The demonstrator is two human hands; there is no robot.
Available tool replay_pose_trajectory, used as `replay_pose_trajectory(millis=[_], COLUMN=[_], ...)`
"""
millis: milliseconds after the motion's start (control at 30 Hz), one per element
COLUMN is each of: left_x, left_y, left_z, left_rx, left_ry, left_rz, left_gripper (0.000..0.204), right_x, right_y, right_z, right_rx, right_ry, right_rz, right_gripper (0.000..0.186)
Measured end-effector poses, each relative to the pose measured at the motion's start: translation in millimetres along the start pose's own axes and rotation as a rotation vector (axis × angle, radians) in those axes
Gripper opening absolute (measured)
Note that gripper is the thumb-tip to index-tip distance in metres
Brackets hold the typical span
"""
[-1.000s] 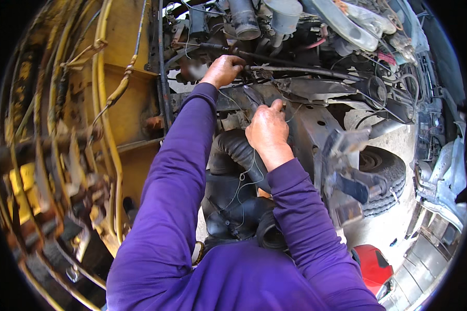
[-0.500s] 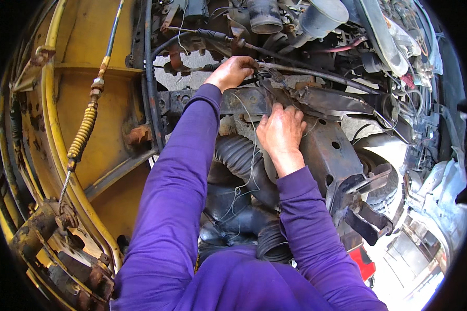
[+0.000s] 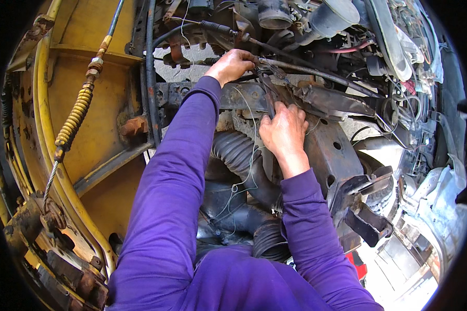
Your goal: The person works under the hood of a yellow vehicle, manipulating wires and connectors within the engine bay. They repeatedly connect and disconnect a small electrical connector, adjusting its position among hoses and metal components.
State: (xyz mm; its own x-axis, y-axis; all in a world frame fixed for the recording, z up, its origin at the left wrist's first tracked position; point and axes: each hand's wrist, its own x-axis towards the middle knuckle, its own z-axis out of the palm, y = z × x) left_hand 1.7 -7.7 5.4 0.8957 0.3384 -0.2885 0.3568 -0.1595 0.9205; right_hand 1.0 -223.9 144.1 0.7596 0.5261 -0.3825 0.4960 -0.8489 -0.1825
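Observation:
My left hand point(image 3: 234, 66) is closed, its fingertips at the near end of a long grey rod point(image 3: 306, 73); what they pinch is hidden. Lower and to the right, my right hand point(image 3: 286, 130) is curled with its thumb and forefinger around the lower end of a narrow dark handle-like piece point(image 3: 269, 103). That piece runs up toward the left fingertips. Just beyond it sits a cluster of dark wires point(image 3: 280, 75). A thin pale wire point(image 3: 252, 116) hangs in loops below my hands, past a black ribbed hose point(image 3: 236, 152).
A yellow metal body point(image 3: 96, 93) with a spring-wrapped cable point(image 3: 77, 116) stands at the left. A dark steel frame beam point(image 3: 244, 97) crosses beneath my hands and meets a holed bracket point(image 3: 329, 150). A grey cylindrical canister point(image 3: 333, 19) and hoses lie beyond.
The view has shifted slightly. My right hand has tipped a little, and more of the dark handle-like piece shows above its fingers. My left hand stays at the rod's end.

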Motion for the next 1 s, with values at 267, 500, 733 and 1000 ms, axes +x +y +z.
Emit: replay_pose_trajectory(millis=[267,500,733,1000], left_x=[-1,-1,0,-1], left_y=[7,7,3,4], left_z=[-3,-5,-3,-2], left_rx=[-0.019,-0.025,-0.055,-0.072], left_ry=[-0.070,-0.062,-0.013,0.005], left_rz=[-0.077,-0.057,-0.045,0.004], left_gripper=[0.035,0.036,0.030,0.028], right_x=[5,9,7,11], right_y=[-1,-4,3,5], right_z=[6,10,20,16], right_rx=[-0.004,0.003,-0.112,-0.185], right_ry=[0.036,0.070,0.204,0.231], right_rz=[-0.032,-0.043,-0.179,-0.233], right_gripper=[0.041,0.039,0.033,0.031])
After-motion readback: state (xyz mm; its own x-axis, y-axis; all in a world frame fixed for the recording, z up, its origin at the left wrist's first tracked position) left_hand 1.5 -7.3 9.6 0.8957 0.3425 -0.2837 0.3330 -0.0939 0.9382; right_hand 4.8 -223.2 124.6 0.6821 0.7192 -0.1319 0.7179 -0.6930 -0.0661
